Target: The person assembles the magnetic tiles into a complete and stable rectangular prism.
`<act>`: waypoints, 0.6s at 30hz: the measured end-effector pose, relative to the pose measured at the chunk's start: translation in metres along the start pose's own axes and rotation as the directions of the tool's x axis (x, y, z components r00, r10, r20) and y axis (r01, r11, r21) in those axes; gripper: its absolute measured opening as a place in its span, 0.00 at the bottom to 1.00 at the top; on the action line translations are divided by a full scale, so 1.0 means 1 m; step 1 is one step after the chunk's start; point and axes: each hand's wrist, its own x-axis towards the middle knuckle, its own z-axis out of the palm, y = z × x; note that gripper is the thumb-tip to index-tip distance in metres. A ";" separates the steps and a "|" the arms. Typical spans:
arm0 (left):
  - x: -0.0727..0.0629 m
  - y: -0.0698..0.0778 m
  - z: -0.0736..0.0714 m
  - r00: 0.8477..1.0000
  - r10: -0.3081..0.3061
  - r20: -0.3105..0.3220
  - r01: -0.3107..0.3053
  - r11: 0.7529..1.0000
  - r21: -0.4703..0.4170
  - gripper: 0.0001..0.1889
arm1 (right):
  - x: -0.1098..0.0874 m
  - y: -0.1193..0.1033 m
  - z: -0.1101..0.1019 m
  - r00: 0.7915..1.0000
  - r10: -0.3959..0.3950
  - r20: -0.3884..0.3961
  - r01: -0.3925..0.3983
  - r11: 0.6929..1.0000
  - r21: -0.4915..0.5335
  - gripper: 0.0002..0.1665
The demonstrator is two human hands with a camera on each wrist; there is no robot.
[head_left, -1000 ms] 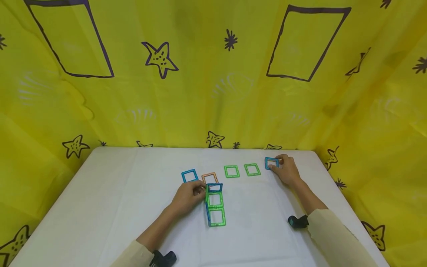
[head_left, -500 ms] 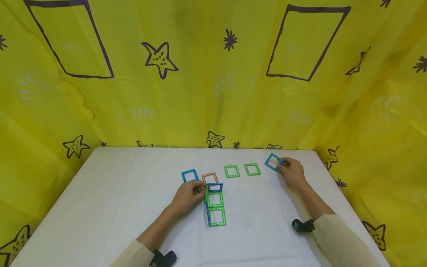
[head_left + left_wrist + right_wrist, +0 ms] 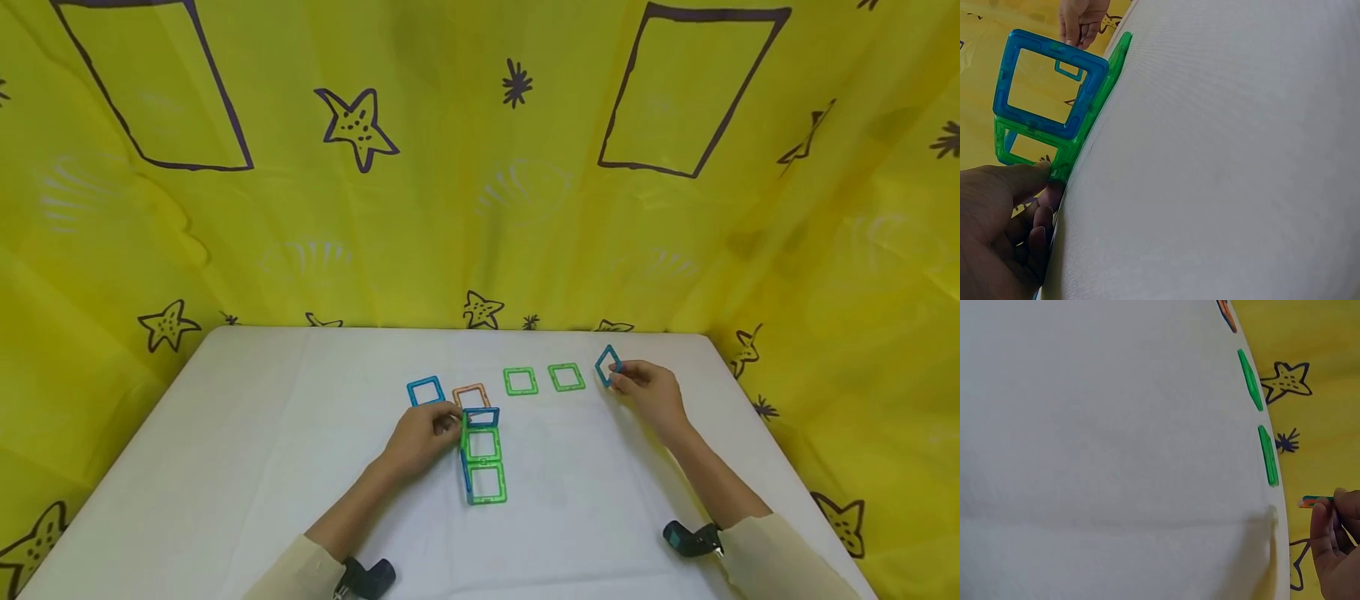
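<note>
My left hand (image 3: 423, 437) pinches the upper left corner of a small magnetic tile structure. In it, two green square frame tiles (image 3: 483, 462) lie flat in a row. A blue tile (image 3: 1054, 47) stands upright across the far end. Along the left side, a green tile (image 3: 1000, 139) and a blue tile (image 3: 467, 479) stand on edge; my left thumb presses the green one. At the far right, my right hand (image 3: 651, 398) holds another blue square tile (image 3: 602, 357) by one corner, lifted and turned like a diamond. It shows nearly edge-on in the right wrist view.
Two green tiles (image 3: 521, 392) (image 3: 566, 388) lie flat at the back of the white table (image 3: 300, 433). An orange tile (image 3: 469, 387) and a blue tile (image 3: 425, 381) lie behind the structure, partly covered by my left hand. A yellow patterned curtain (image 3: 450, 208) surrounds the table.
My right hand has picked the blue tile up off the table, turned it from flat to tilted on its corner, and drawn slightly back. My left hand stays at the structure.
</note>
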 end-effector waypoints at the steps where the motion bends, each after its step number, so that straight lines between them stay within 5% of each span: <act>1: 0.000 0.000 0.000 1.000 0.000 -0.001 0.000 1.000 -0.001 0.09 | -0.003 -0.002 0.002 1.000 -0.006 0.012 0.006 1.000 0.004 0.18; 18: 0.000 -0.001 0.000 1.000 0.026 -0.011 -0.027 1.000 -0.011 0.09 | -0.045 -0.020 0.045 0.983 -0.059 0.171 0.050 0.997 0.059 0.10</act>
